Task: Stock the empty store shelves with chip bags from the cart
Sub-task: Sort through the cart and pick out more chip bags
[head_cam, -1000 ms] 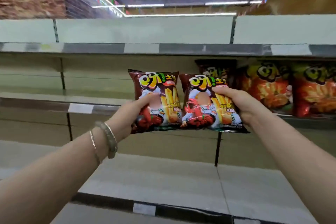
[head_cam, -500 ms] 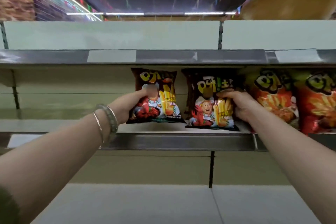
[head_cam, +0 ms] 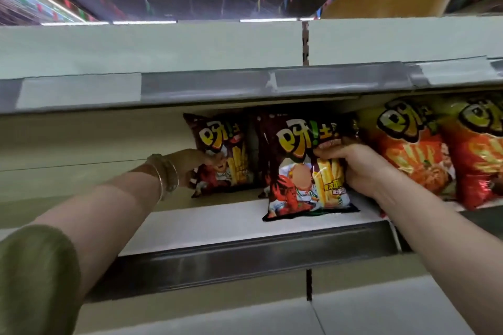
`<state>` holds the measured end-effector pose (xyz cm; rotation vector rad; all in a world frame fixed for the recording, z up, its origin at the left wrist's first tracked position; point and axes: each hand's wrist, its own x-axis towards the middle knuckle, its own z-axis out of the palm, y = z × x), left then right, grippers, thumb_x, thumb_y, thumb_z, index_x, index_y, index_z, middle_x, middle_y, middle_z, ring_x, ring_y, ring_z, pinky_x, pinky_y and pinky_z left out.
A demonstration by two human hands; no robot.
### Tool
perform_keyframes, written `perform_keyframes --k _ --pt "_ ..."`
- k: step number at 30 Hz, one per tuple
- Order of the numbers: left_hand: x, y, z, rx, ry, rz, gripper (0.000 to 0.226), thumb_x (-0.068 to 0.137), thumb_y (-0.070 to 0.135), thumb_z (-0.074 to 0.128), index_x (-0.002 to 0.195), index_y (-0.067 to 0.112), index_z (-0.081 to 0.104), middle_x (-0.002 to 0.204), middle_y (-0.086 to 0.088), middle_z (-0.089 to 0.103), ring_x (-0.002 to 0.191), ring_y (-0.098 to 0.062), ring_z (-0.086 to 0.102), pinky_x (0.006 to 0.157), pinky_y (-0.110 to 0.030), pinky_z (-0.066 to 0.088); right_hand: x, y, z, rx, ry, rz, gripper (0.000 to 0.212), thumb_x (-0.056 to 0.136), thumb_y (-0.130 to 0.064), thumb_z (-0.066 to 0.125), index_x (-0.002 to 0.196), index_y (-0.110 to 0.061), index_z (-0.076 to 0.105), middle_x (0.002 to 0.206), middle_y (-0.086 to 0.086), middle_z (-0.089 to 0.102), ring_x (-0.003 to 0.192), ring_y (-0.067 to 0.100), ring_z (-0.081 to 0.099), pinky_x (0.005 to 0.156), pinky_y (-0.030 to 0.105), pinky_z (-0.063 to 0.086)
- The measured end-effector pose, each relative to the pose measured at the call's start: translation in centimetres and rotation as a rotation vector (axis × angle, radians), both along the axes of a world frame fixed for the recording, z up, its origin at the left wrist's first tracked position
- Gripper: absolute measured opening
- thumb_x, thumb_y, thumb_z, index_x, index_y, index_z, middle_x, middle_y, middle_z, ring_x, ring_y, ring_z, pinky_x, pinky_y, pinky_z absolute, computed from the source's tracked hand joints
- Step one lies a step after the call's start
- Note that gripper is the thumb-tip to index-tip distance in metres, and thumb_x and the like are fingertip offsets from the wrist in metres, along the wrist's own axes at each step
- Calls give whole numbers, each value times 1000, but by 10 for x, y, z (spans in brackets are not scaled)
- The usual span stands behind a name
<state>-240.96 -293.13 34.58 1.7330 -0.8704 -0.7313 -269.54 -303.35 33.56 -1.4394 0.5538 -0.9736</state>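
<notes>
Change: left chip bag [head_cam: 226,155] and right chip bag [head_cam: 304,171] now sit deeper on the shelf [head_cam: 217,223] than 0.5 s ago; the left one has gone farther back.
Left hand [head_cam: 194,164]: fingers curled on the left chip bag's left edge, thumb on its front; bracelets [head_cam: 166,175] at the wrist.
Right hand [head_cam: 353,168]: fingers wrapped round the right chip bag's right side.
Left chip bag: upright, near the back panel.
Right chip bag: upright, base on the shelf, nearer the front.
Orange bags [head_cam: 413,149]: just right of the right hand, same shelf.
</notes>
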Motion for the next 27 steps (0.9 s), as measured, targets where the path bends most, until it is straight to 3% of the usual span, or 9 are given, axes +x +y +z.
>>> perform_keyframes --k 5,8,11,13,14,17,20,23,27 --pt "2 -16 -4 -11 -33 -120 18 80 23 68 97 16 64 97 -3 65 85 -19 59 65 -30 46 4 -4 -4 6 -27 21 20 77 6 59 89 -8 66 86 8 69 81 24 65 71 35 51" --pt "-1 -21 -9 -63 -34 -87 11 91 18 59 101 15 64 104 -3 66 92 -19 58 74 -28 44 4 -4 -3 3 -12 27 23 78 6 58 96 -7 65 95 11 69 89 28 65 83 38 51" --pt "-3 -22 -11 -46 -188 46 57 79 41 71 124 10 55 119 -5 61 100 -21 58 89 -32 44 4 -1 -2 11 8 -3 21 79 1 58 96 -8 66 100 13 69 96 31 64 87 40 51" --pt "-6 -15 -8 92 -408 215 99 60 63 75 137 10 41 137 -13 47 120 -32 48 101 -45 41 3 5 -3 0 35 -62 19 81 -5 62 100 -8 66 93 11 69 89 29 66 76 34 53" --pt "-12 -9 -6 128 -468 286 103 62 63 74 141 10 34 142 -17 39 126 -36 42 104 -47 38 1 9 -4 -26 58 -104 23 82 -9 64 105 -8 64 91 10 69 83 26 66 70 31 53" --pt "-45 11 -1 109 -602 375 91 75 53 71 143 9 29 143 -19 30 129 -39 37 102 -44 35 -4 25 -3 -244 203 -329 34 83 -18 66 114 -8 55 99 10 64 87 23 63 70 33 53" --pt "-83 39 -6 34 -603 332 68 81 39 70 135 11 40 134 -12 40 120 -30 46 95 -36 42 -7 54 -1 -610 395 -653 55 83 -24 64 128 -1 41 129 18 43 121 32 42 101 39 38" --pt "-118 76 -19 -134 -525 238 32 85 26 67 111 14 53 103 3 50 98 -15 47 78 -21 42 3 97 -6 -737 226 -476 56 86 -19 59 136 -8 37 136 9 39 124 19 39 102 28 34" --pt "-150 137 -40 -301 -567 302 40 84 22 67 121 19 51 113 6 54 94 -4 48 81 -13 39 30 156 -31 -752 70 -158 41 89 -19 58 127 -14 45 120 -4 44 107 5 43 88 15 33"
